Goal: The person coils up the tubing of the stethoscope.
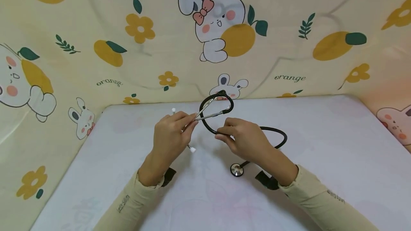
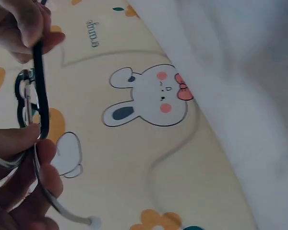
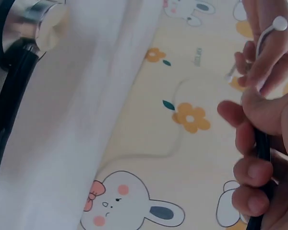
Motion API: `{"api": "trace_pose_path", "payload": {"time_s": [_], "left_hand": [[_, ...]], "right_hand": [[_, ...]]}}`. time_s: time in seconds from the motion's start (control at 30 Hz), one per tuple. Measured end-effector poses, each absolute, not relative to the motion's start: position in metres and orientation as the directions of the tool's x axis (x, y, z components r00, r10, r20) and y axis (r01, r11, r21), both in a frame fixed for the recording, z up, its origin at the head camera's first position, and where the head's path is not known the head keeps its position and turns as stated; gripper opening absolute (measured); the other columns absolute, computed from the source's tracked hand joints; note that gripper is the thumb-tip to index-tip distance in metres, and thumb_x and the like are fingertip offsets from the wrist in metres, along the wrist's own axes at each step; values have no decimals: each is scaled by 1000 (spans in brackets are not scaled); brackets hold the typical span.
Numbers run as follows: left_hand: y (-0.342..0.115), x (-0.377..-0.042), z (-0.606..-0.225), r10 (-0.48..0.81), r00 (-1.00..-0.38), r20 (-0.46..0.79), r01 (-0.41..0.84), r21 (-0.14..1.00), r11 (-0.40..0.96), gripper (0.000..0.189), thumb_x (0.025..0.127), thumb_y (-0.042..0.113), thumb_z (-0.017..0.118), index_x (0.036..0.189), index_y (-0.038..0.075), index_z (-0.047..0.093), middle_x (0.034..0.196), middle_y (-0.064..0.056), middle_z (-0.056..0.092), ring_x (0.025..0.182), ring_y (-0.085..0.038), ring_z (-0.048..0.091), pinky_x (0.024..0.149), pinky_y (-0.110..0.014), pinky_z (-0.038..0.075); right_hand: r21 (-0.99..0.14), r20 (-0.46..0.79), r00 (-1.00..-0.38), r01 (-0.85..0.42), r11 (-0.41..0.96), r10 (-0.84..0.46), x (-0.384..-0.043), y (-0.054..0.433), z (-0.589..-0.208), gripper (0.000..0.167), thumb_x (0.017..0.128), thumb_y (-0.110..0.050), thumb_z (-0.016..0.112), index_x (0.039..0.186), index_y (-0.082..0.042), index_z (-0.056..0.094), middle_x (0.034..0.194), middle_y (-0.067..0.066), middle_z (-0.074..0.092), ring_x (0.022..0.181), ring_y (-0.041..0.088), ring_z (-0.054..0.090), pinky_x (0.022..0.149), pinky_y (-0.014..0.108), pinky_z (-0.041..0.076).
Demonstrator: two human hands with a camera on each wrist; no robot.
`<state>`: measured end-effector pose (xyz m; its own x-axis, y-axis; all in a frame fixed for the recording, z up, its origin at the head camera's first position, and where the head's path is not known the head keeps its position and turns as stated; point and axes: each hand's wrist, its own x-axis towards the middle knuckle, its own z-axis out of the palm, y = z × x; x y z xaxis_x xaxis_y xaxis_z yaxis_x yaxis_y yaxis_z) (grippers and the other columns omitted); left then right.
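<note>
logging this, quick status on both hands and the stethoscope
Left hand pinches metal tubes. Right hand grips black tubing. Stethoscope looped between them, chestpiece unheld. Nothing visibly in the way.

I record the head view as bright and evenly lit. Soft shadows lie on the near half of the white table (image 1: 205, 202); a pale sheen marks the patterned sheet (image 1: 184, 60) left of it. Both wrist views run dimmer, the table surface blurred.

Stethoscope loop (image 1: 228, 109) between left hand (image 1: 173, 131) and right hand (image 1: 245, 139); backdrop (image 1: 179, 52) behind table (image 1: 205, 199).
</note>
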<state>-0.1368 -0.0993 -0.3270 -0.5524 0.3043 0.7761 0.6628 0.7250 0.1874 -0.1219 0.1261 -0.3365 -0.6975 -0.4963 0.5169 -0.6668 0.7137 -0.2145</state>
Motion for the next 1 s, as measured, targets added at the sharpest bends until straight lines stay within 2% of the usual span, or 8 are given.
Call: {"api": "trace_pose_path", "payload": {"time_s": [0.13, 0.3, 0.53, 0.77, 1.0], "left_hand": [[-101, -140, -332, 297, -599, 743, 613, 188, 767, 18, 80, 13, 82, 98, 8, 81, 76, -1, 71, 56, -16, 54, 53, -27, 36], [-104, -143, -334, 324, -581, 747, 587, 108, 803, 17, 81, 12, 81, 98, 8, 81, 76, -2, 70, 58, -19, 59, 53, -29, 36], [-104, -147, -341, 373, -503, 780, 577, -19, 816, 18, 80, 9, 81, 97, 6, 80, 74, -4, 66, 58, -19, 61, 56, -31, 36], [-102, -149, -343, 383, -468, 796, 595, -37, 803, 16, 82, 8, 78, 97, 3, 80, 73, -6, 61, 61, -20, 59, 63, -34, 35], [-103, -152, -345, 419, -441, 793, 604, -83, 793, 16, 82, 7, 77, 97, 3, 79, 73, -5, 60, 60, -19, 57, 62, -34, 34]], "right_hand": [[-87, 545, -606, -728, 680, -579, -120, 124, -337, 14, 89, -25, 75, 91, -11, 78, 74, -5, 57, 59, 4, 48, 52, 17, 43], [39, 525, -536, -761, 648, -661, -121, 123, -336, 14, 92, -18, 72, 100, -7, 73, 79, -1, 55, 64, 9, 49, 56, 19, 47], [49, 531, -559, -730, 682, -637, -126, 130, -336, 12, 94, -15, 67, 103, -7, 66, 86, 1, 54, 71, 13, 52, 59, 24, 49], [15, 520, -587, -720, 694, -621, -130, 133, -340, 11, 100, -17, 58, 102, -7, 60, 88, 1, 53, 73, 14, 50, 62, 26, 47], [-14, 549, -611, -690, 724, -571, -134, 134, -341, 11, 95, -13, 66, 102, -5, 63, 88, 3, 58, 75, 18, 55, 66, 28, 50]]}}
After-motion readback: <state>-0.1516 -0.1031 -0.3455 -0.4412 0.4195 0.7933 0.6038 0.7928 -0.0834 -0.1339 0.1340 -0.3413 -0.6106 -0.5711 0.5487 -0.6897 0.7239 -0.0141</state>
